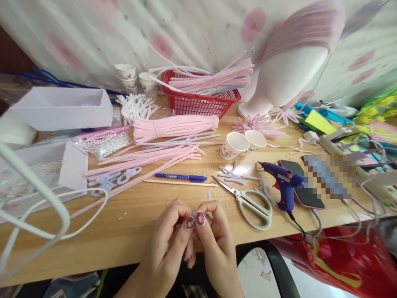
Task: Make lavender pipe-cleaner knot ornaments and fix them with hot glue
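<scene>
At the front edge of the table my left hand (172, 238) and my right hand (215, 240) meet, thumbs side by side and fingers curled. Pinched between both sets of fingertips is a small lavender pipe cleaner piece (194, 214), mostly hidden by the thumbs. Just beyond the hands, several short lavender pipe cleaner cuttings (232, 174) lie near the scissors (248, 200), whose handles point toward me. A blue pen (180, 177) and a thin wooden stick (180, 182) lie behind the hands. Looped lavender pipe cleaner shapes (128, 175) rest to the left.
A blue glue gun (281, 182) stands at the right beside a phone (313, 198). Pink pipe cleaners (176, 126) lie before a red basket (201, 103). Paper cups (235, 145) stand mid-table. White boxes (66, 107) and a white cable (58, 203) occupy the left.
</scene>
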Available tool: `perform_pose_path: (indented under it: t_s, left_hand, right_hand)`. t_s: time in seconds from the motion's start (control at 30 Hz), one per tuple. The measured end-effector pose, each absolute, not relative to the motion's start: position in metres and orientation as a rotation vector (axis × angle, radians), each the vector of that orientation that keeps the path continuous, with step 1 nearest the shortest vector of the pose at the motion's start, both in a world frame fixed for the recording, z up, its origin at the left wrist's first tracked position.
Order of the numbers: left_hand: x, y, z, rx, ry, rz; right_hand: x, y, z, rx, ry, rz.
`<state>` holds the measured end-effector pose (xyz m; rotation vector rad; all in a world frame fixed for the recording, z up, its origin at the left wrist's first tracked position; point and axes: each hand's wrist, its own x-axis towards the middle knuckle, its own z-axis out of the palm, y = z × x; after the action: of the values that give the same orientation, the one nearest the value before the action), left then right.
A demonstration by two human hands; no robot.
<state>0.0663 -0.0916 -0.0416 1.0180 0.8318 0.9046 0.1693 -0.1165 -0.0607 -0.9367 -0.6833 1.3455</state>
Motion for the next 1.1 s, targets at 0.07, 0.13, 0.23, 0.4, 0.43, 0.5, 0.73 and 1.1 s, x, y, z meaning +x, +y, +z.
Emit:
perform_pose_path:
  t_s: [0.07, 0.13, 0.23, 0.4, 0.43, 0.5, 0.73, 1.1]
  left_hand:
    - [0.067, -0.091, -0.044, 1.032, 0.821, 0.932]
    - [0.068, -0.091, -0.047, 1.039, 0.828, 0.969]
    - [0.069, -0.090, -0.052, 1.011, 0.832, 0.976]
    - [0.072, -0.093, -0.050, 0.977, 0.875, 0.915]
    - [0.072, -0.094, -0.049, 0.974, 0.879, 0.897]
    - [0.072, -0.095, -0.049, 1.001, 0.880, 0.866]
    - [0.062, -0.088, -0.052, 1.240, 0.829, 0.827]
    - [0.056, -0.085, -0.051, 1.478, 0.764, 0.879]
  right_hand:
    - [0.170, -0.115, -0.062, -0.890, -0.679, 1.337]
    - [0.172, -0.115, -0.061, -0.876, -0.702, 1.325]
    - [0.176, -0.116, -0.060, -0.904, -0.714, 1.311]
    - [0.178, -0.117, -0.064, -0.922, -0.697, 1.298]
    - [0.179, -0.117, -0.065, -0.923, -0.699, 1.301]
    - [0.180, -0.117, -0.066, -0.931, -0.703, 1.316]
    - [0.188, -0.111, -0.065, -1.005, -0.668, 1.509]
    - [0.182, -0.110, -0.060, -0.820, -0.622, 1.597]
